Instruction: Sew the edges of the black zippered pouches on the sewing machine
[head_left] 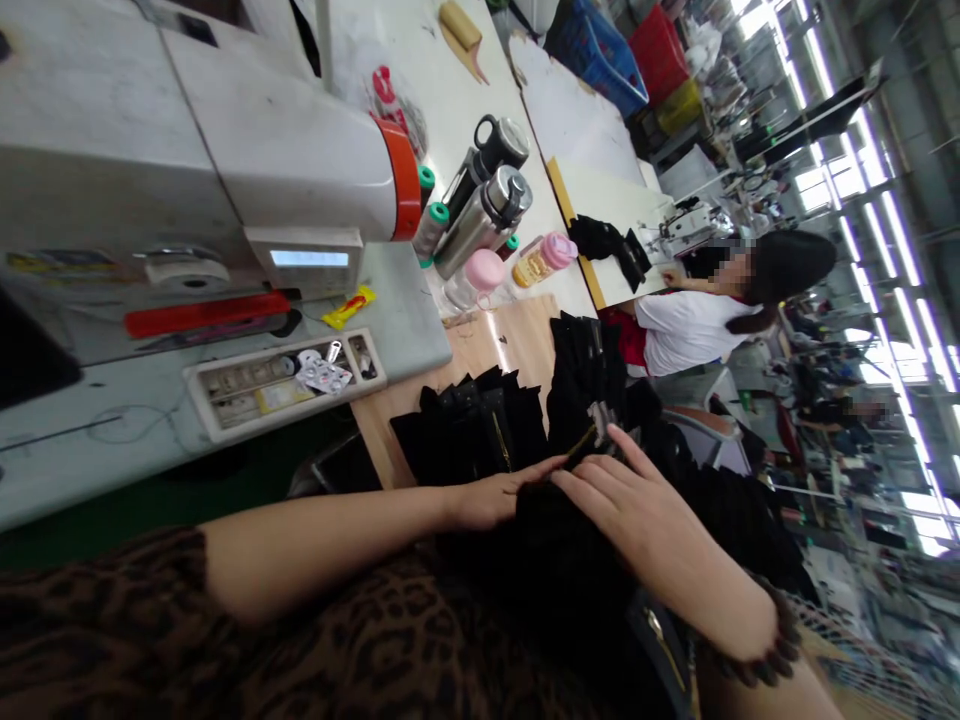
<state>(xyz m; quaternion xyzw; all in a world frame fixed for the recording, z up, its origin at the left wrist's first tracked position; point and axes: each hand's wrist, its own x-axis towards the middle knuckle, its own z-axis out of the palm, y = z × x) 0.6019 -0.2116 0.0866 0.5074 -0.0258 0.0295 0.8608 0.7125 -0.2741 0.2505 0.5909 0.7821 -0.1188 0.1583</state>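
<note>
A black cloth piece (555,560) lies over my lap, below a stack of black pieces. My left hand (487,500) grips its upper edge, the cloth covering part of the fingers. My right hand (637,510), with a dark beaded bracelet at the wrist, rests on the same cloth, fingers stretched and partly spread. Just past the fingertips a gold zipper (581,442) and a greyish tag-like bit show on black cloth. Another gold zipper (660,640) runs along dark cloth under my right forearm. Fanned black pieces (480,430) with zippers lie on the wooden board.
A sewing machine (300,150) stands at left, with a parts tray (285,385) in its table. Steel flasks (487,215), pink-lidded bottles (544,260) and thread cones (431,228) stand beyond the wooden board (517,335). A co-worker (686,325) sits at another machine.
</note>
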